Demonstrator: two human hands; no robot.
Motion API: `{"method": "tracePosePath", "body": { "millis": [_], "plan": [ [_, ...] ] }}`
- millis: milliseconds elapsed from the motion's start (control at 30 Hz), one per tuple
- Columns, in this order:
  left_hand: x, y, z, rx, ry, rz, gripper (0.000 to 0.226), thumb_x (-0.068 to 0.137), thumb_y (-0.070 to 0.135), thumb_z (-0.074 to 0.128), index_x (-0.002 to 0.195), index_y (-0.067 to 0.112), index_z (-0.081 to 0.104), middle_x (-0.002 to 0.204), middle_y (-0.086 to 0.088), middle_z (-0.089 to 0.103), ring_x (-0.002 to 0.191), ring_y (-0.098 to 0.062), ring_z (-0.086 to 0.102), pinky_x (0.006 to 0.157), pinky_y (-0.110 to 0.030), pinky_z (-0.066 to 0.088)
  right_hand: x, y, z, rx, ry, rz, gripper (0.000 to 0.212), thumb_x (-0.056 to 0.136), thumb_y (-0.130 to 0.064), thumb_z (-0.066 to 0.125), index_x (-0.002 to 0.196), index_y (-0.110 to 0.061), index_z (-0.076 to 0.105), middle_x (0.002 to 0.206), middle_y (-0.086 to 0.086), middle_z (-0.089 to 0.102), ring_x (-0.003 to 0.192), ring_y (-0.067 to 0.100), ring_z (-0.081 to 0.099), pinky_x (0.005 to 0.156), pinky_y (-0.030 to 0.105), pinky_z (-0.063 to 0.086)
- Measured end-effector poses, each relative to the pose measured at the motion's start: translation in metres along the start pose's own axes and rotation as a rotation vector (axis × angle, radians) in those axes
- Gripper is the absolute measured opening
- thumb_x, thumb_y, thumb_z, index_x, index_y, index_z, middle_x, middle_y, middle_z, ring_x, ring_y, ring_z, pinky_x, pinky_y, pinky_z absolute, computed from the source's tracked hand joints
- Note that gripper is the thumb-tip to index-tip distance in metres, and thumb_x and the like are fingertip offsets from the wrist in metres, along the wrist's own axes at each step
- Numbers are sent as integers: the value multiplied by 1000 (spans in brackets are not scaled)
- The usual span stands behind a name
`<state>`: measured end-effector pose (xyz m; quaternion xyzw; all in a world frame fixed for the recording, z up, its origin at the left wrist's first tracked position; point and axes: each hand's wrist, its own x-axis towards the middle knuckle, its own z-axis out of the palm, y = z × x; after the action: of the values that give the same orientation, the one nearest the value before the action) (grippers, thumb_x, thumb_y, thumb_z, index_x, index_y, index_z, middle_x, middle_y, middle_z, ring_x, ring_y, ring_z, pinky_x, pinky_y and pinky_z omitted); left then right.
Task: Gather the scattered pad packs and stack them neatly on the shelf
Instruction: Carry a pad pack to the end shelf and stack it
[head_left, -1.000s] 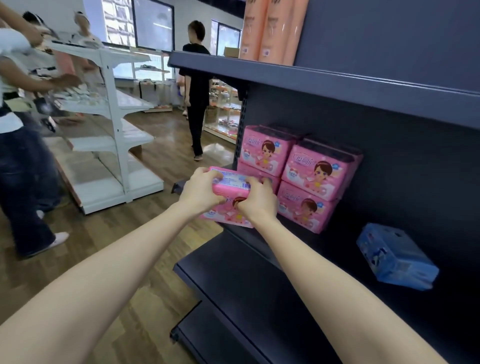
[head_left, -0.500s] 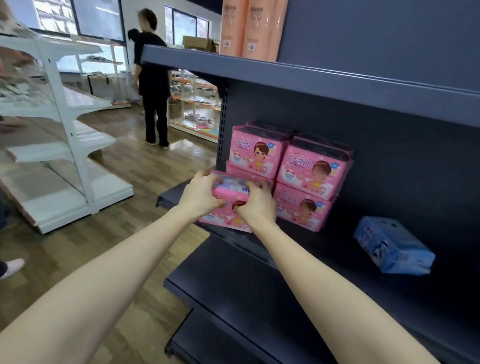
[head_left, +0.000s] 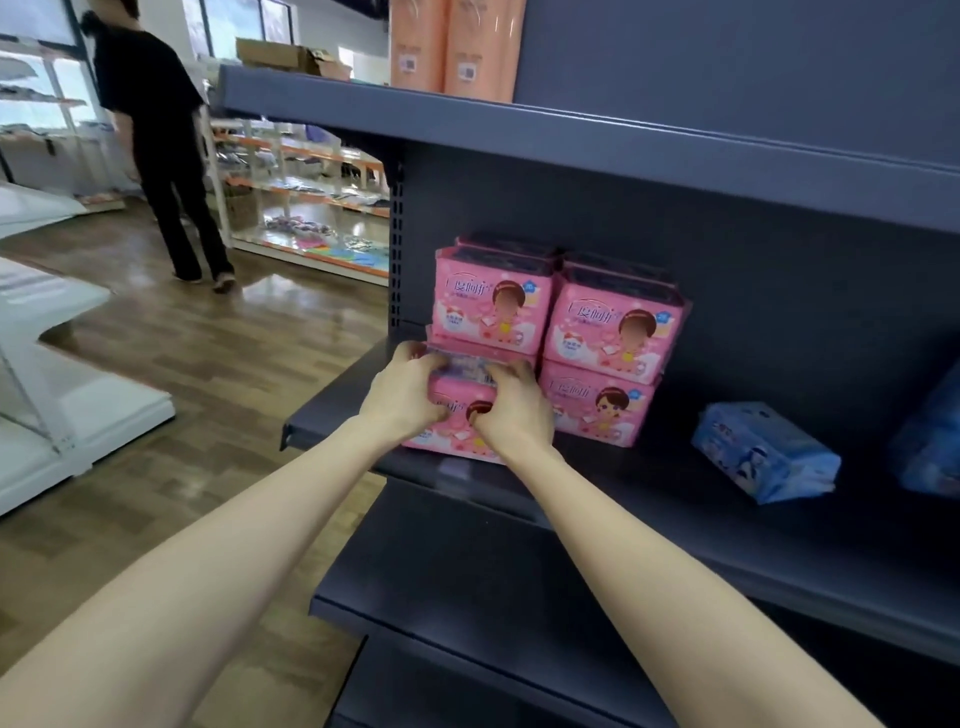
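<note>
My left hand and my right hand both grip one pink pad pack at the front left of the dark shelf. It stands right in front of the lower left pack of the stack, under another pink pack. To the right, two more pink packs sit one on the other. A blue pack lies tilted further right on the same shelf, and the edge of another blue pack shows at the frame's right side.
An upper dark shelf carries orange rolls. A lower dark shelf juts out below my arms. White shelving stands to the left across a wooden floor. A person in black walks away at the back.
Both hands have carried the pink pack forward and down onto the shelf, against the pink stack. The view has moved closer and swung right; the person in black has shifted left.
</note>
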<state>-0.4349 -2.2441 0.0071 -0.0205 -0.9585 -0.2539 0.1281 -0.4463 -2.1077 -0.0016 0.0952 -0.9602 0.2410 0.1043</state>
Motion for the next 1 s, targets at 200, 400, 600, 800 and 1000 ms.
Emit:
{"method": "tracePosePath", "body": {
  "millis": [200, 400, 600, 800, 1000],
  "plan": [
    [9, -10, 1, -13, -36, 51, 63, 73, 16, 72, 132, 16, 50, 139, -11, 34, 119, -33, 48, 96, -38, 41, 0, -6, 6, -29, 41, 56, 55, 84, -21, 61, 136, -19, 46, 140, 5, 38, 114, 29, 54, 89, 37, 48],
    [14, -13, 4, -27, -55, 100, 62, 75, 15, 71, 133, 14, 49, 139, -13, 34, 117, -35, 49, 94, -37, 41, -1, -9, 11, -34, 74, 101, 53, 85, -21, 60, 136, -20, 45, 140, 3, 38, 114, 31, 53, 87, 39, 49],
    [17, -16, 7, -32, -63, 109, 63, 75, 16, 70, 134, 14, 47, 139, -13, 34, 116, -36, 50, 94, -37, 41, 3, -8, 10, -77, 27, 98, 53, 89, -19, 56, 140, -18, 40, 143, 6, 33, 114, 35, 51, 91, 40, 46],
    [22, -17, 10, -10, -93, 111, 67, 75, 14, 69, 137, 15, 43, 142, -14, 30, 116, -37, 50, 97, -40, 44, 6, -5, 9, -72, 4, 93, 54, 90, -17, 56, 141, -17, 38, 143, 6, 33, 116, 35, 49, 93, 41, 46],
    [27, -19, 13, -5, -96, 113, 69, 74, 14, 70, 137, 16, 42, 142, -13, 30, 118, -36, 49, 97, -41, 43, 8, -3, 8, -87, 4, 85, 53, 89, -18, 57, 140, -16, 39, 142, 6, 34, 116, 36, 49, 92, 42, 47]
  ]
}}
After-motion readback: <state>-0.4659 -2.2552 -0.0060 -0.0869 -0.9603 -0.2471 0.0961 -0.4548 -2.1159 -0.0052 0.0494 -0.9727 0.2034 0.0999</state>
